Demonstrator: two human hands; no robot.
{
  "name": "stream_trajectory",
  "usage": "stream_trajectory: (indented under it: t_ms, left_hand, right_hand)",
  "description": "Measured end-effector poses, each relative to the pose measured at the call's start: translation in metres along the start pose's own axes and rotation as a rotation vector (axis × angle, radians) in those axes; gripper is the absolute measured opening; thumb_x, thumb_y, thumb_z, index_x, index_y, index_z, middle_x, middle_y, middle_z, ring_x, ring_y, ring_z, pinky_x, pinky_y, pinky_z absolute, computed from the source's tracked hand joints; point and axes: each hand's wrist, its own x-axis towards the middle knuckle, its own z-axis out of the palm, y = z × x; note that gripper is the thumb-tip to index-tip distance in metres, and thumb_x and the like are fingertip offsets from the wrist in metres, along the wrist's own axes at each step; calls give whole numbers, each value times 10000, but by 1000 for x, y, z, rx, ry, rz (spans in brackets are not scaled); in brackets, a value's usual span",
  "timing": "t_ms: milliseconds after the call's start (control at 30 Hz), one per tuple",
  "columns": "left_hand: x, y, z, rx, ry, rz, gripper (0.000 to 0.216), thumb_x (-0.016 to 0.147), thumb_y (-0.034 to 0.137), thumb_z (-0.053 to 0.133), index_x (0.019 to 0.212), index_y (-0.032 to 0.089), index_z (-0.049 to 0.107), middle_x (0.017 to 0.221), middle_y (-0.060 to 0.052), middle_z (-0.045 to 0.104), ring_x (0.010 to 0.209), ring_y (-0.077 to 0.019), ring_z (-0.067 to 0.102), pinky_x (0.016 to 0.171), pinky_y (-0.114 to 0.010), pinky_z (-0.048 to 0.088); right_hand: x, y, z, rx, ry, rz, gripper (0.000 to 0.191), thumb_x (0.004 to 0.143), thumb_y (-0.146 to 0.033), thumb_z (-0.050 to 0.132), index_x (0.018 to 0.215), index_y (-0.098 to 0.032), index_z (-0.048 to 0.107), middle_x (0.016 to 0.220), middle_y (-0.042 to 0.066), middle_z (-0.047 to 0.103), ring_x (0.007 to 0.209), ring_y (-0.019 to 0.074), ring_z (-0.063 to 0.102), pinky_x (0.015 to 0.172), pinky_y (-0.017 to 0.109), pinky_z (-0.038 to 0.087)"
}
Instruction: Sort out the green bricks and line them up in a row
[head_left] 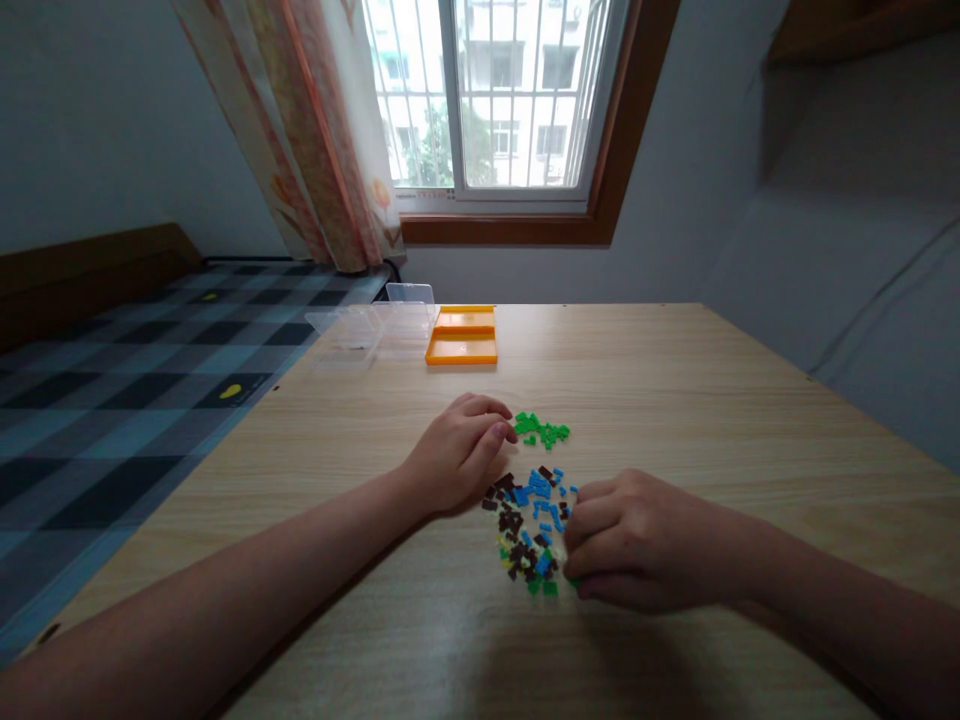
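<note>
Small green building bricks [551, 434] lie in a group on the wooden table. At the left edge of this group is my left hand [461, 450], its fingers bent and thumb close against them; whatever they may hold is hidden. Nearer to me spreads a mixed pile of small bricks: brown bricks [510, 522], blue bricks [538, 486], a few yellow ones and some green. My right hand [630, 540] is closed at the right side of this pile, fingers curled down. A green brick [574, 582] shows partly beneath its fingertips.
An orange tray [461, 360] with two sections stands toward the table's far edge. Beside it, on the left, are clear plastic boxes [345, 335] with raised lids. A bed with a checked cover [150, 400] adjoins the table's left side. Behind are a window and curtain.
</note>
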Motion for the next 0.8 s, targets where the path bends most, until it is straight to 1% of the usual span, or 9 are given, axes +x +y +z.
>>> stream_trajectory:
  t_ms: [167, 367, 600, 800]
  left_hand:
    - [0, -1, 0, -4, -11, 3, 403, 1030, 280, 349, 912, 178, 720, 1059, -76, 669, 1031, -218, 603, 958, -407, 461]
    - [-1, -1, 0, -5, -15, 2, 405, 1029, 275, 345, 916, 175, 721, 1056, -77, 671, 1035, -219, 601, 952, -411, 463]
    - [-1, 0, 0, -14, -20, -3, 402, 1025, 267, 349, 915, 174, 724, 1060, -78, 668, 1036, -217, 601, 952, -400, 458]
    - [-1, 0, -1, -14, -27, 0, 398, 1028, 259, 351, 915, 176, 723, 1062, -74, 664, 1034, -210, 597, 951, -384, 454]
  right_hand:
    - [-1, -3, -5, 15, -47, 34, 150, 957, -222, 561, 938, -184, 705, 862, 34, 678, 805, 146, 584, 711, 278, 430]
    - [-6, -6, -16, 71, -126, 142, 154, 923, -165, 572, 860, -182, 712, 832, 29, 670, 789, 137, 584, 724, 258, 437]
    - [-9, -7, -26, 176, -190, 220, 178, 870, -97, 581, 881, -184, 736, 884, 32, 694, 794, 125, 617, 737, 222, 456]
    - [-16, 6, -32, 185, -175, 301, 227, 826, -53, 603, 919, -193, 755, 919, 25, 706, 804, 118, 642, 753, 214, 474]
